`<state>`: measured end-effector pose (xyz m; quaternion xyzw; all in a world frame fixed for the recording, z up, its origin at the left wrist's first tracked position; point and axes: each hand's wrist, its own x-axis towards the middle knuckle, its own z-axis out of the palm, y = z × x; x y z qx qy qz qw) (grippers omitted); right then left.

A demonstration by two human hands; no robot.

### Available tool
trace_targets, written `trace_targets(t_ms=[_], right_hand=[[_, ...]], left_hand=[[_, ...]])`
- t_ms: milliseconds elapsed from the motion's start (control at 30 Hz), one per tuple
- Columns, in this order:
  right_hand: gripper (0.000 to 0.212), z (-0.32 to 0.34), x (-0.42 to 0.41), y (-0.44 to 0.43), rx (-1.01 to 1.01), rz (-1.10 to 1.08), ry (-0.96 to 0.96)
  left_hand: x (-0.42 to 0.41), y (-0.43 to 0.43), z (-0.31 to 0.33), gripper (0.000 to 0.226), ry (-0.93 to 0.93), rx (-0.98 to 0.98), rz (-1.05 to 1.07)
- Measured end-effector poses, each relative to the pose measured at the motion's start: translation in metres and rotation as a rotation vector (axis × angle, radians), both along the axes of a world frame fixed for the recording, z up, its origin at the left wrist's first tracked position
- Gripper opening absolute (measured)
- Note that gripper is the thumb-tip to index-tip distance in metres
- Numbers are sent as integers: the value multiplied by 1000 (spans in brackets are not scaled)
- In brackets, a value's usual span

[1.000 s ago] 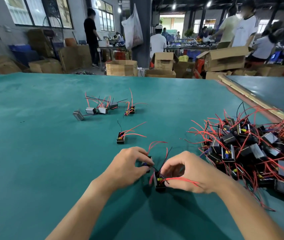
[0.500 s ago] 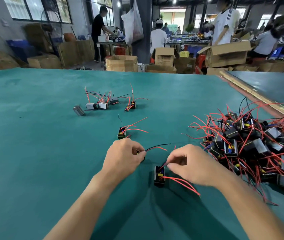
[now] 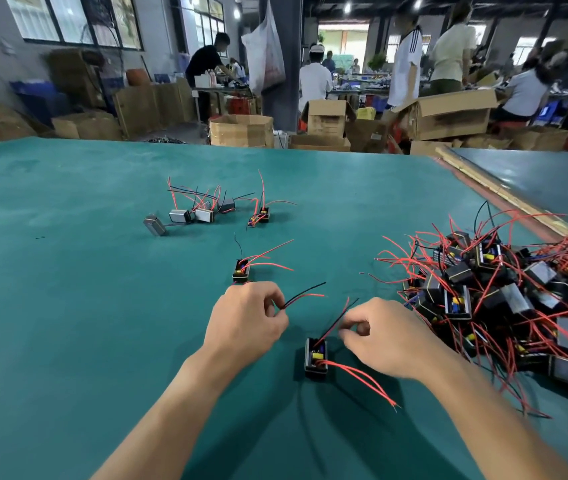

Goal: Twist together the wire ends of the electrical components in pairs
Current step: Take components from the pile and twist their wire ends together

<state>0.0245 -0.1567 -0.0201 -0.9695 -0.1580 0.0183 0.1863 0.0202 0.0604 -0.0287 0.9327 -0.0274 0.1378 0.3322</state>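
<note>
Component (image 3: 316, 355) lies between left hand (image 3: 246, 327), pinching a black-red wire pair (image 3: 305, 293), and right hand (image 3: 386, 337), pinching the component's wires (image 3: 339, 318).

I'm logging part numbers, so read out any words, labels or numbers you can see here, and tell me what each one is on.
None can be read in this view.
Black component nearest the camera: no legible label.
Pile of components: any markings too small.
Hanging white bag: reddish print, too blurred.
Cardboard boxes: no readable marks.

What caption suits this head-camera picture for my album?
Left hand pinches a wire pair, right hand pinches the component's wires, beside a pile on the table.
</note>
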Motion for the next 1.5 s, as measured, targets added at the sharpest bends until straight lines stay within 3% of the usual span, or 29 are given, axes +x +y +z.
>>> trace_targets(t_ms=[167, 433, 867, 1133, 1500], right_hand=[[25, 2, 0, -1, -46, -2, 22], [25, 0, 5, -5, -43, -168, -1], [28, -4, 4, -1, 12, -202, -15], [11, 4, 8, -6, 292, -255, -122], [8, 0, 6, 0, 159, -303, -93]], left_hand=[[1, 0, -4, 9, 23, -5, -15], [1, -4, 0, 16, 54, 24, -15], [2, -3, -3, 19, 64, 21, -15], [2, -4, -2, 21, 56, 12, -3], [3, -2, -1, 25, 53, 31, -33]])
